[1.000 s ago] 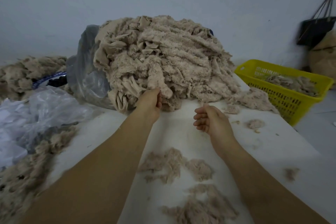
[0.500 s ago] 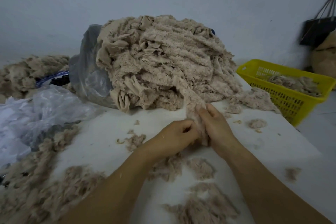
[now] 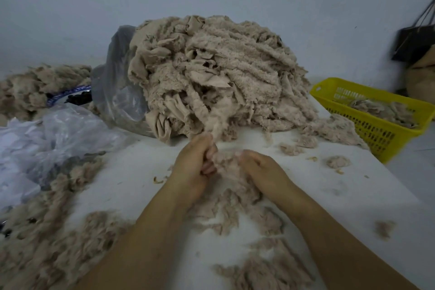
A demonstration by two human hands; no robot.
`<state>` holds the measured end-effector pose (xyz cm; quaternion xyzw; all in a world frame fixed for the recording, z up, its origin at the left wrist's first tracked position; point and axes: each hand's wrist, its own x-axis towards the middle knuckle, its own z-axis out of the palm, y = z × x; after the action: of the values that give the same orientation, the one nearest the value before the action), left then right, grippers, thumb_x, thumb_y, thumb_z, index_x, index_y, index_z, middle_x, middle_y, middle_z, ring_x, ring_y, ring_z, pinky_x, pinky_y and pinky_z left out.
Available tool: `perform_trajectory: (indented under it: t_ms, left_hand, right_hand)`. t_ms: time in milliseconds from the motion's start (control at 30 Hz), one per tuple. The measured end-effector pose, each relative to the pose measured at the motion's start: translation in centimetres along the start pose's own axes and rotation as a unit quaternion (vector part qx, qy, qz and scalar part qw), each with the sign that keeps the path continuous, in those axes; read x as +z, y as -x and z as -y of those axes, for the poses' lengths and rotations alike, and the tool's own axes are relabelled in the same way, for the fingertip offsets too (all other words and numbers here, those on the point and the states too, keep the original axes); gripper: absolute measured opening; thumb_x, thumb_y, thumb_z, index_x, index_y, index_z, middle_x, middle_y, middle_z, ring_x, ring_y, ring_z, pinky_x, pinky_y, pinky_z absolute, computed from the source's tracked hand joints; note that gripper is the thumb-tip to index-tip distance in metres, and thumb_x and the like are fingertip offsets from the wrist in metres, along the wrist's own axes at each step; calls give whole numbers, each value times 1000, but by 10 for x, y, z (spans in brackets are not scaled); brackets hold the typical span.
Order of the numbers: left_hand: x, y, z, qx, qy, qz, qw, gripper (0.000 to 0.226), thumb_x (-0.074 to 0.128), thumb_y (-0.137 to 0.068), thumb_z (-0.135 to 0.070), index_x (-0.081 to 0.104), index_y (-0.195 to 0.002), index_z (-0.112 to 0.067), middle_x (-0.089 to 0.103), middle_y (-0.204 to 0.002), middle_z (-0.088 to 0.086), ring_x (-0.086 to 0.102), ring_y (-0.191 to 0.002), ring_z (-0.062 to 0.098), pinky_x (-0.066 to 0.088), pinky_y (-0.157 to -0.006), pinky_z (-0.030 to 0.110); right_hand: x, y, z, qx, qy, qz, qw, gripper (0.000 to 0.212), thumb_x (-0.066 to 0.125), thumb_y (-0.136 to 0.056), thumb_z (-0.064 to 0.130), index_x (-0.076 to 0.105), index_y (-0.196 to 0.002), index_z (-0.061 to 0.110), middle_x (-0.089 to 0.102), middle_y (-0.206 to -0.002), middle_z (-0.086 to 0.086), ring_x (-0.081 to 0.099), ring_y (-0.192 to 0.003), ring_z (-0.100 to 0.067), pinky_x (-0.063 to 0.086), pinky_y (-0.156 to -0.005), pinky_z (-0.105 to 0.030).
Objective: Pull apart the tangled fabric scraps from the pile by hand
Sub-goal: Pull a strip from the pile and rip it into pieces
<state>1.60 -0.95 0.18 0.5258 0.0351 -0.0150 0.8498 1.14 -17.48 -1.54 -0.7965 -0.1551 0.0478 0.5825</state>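
Observation:
A big pile of tangled beige fleece scraps (image 3: 219, 73) sits at the back of the white table (image 3: 131, 172), spilling from a grey plastic bag (image 3: 117, 96). One fluffy strip (image 3: 215, 122) hangs from the pile's front down to my hands. My left hand (image 3: 195, 167) grips the strip with curled fingers just below the pile. My right hand (image 3: 261, 172) pinches the strip's lower part (image 3: 227, 162), a little to the right. Loose pulled-off scraps (image 3: 233, 209) lie on the table under my wrists.
A yellow basket (image 3: 376, 129) holding scraps stands at the right edge. Crumpled clear plastic (image 3: 47, 134) and heaps of fluff (image 3: 42, 242) fill the left side. Small tufts (image 3: 337, 161) dot the table's right. A dark bag (image 3: 414, 40) hangs on the wall.
My left hand left the pile's front and pulled a strip toward me. My right hand, idle before, came in and now holds the same strip; both hands have drawn slightly apart.

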Motion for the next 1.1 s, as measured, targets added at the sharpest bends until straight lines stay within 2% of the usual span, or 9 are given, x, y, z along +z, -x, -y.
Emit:
perform_trajectory:
  t_ms: [100, 233, 267, 333, 467, 667, 800, 900, 1100]
  left_hand:
    - [14, 11, 19, 48, -267, 33, 962, 22, 55, -98, -30, 61, -79, -20, 56, -60, -5, 49, -52, 9, 41, -51, 23]
    - [25, 19, 31, 102, -418, 147, 891, 26, 53, -99, -34, 60, -75, -41, 60, -72, -12, 47, -57, -2, 40, -56, 17]
    - [25, 20, 30, 116, -414, 152, 890, 27, 53, -101, -32, 59, -75, -36, 63, -79, -17, 55, -61, -3, 39, -56, 13]
    - [23, 20, 26, 141, -387, 151, 899, 27, 52, -101, -33, 52, -76, -22, 58, -68, -23, 19, -77, -10, 35, -54, 12]
    - [23, 21, 24, 110, -287, 116, 944, 32, 53, -92, -39, 45, -63, -28, 37, -53, -15, 32, -48, 5, 28, -46, 18]
    - [9, 11, 18, 56, -89, 43, 993, 27, 61, -90, -22, 56, -64, -29, 53, -70, -1, 51, -68, 12, 41, -71, 27]
    - [0, 7, 11, -3, 95, 81, 992, 33, 60, -81, -28, 70, -101, -4, 66, -116, 15, 65, -105, 28, 56, -86, 37]
    - [-4, 8, 4, -15, 150, 114, 982, 29, 58, -82, -27, 78, -89, -8, 74, -97, 9, 71, -93, 23, 58, -74, 31]
    - [7, 8, 18, 14, -98, -3, 995, 26, 74, -82, -41, 62, -90, -19, 73, -97, 3, 70, -93, 19, 59, -79, 34]
  right_hand:
    - [0, -5, 2, 10, -128, -18, 992, 53, 46, -90, 68, 71, -103, 23, 75, -101, 5, 70, -96, -8, 55, -83, -20]
    - [-5, -4, 6, 64, -157, -37, 985, 42, 46, -100, 49, 77, -84, 24, 76, -82, -2, 73, -77, -14, 56, -64, -22]
    - [-6, -5, 6, 87, -160, -77, 980, 46, 45, -100, 50, 77, -80, 23, 76, -81, -5, 73, -76, -17, 56, -64, -27]
    - [-9, -9, 5, 128, -187, -163, 960, 53, 42, -101, 54, 75, -78, 19, 76, -78, -6, 74, -75, -20, 57, -64, -31]
    - [-15, -17, 3, 160, -249, -239, 925, 42, 45, -102, 46, 70, -89, 14, 75, -74, -4, 72, -67, -20, 55, -57, -28]
    - [-20, -17, 6, 151, -428, -205, 867, 16, 56, -98, 23, 58, -86, 13, 56, -54, 2, 53, -46, -10, 45, -43, -24]
    - [-12, -12, 2, 146, -225, -137, 954, 27, 51, -97, 32, 62, -80, 14, 62, -68, -4, 56, -55, -12, 45, -52, -27]
    - [-4, -10, 2, 148, -94, -128, 976, 33, 52, -97, 42, 66, -88, 14, 69, -78, 2, 64, -66, -8, 49, -60, -23]
    - [0, -5, 5, 68, -42, -90, 993, 26, 49, -101, 40, 68, -100, 23, 71, -96, 7, 66, -93, -8, 56, -79, -27]
